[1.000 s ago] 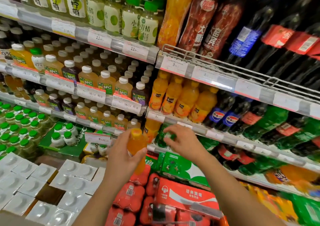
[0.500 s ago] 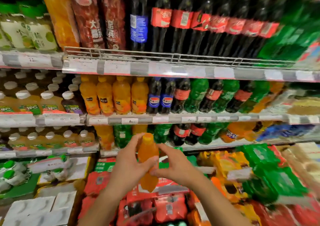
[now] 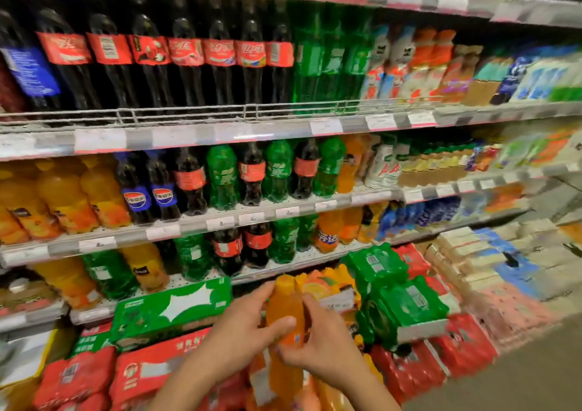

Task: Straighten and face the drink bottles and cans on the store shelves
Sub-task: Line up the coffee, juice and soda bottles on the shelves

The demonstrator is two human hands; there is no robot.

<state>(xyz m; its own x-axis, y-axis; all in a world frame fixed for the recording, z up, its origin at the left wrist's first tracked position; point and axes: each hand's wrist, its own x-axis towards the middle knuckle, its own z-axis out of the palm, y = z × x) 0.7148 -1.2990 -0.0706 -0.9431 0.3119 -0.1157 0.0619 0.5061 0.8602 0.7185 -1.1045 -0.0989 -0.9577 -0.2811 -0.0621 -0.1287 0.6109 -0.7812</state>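
Bottle (image 3: 285, 311) upright between both hands, off shelf | left hand (image 3: 242, 325) wraps its body, right hand (image 3: 318, 344) pinches lower side | advice: turn label outward, then seat in orange row (image 3: 327, 231) above-right.

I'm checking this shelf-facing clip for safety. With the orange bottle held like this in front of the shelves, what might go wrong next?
1. Both hands, left and right, hold the orange bottle in mid-air above the stacked packs; if it slips, it would likely fall onto them.
2. The shelf rows are tightly packed, so pushing the bottle in may knock a neighbouring bottle over.
3. The picture is blurred, so placement may be imprecise.
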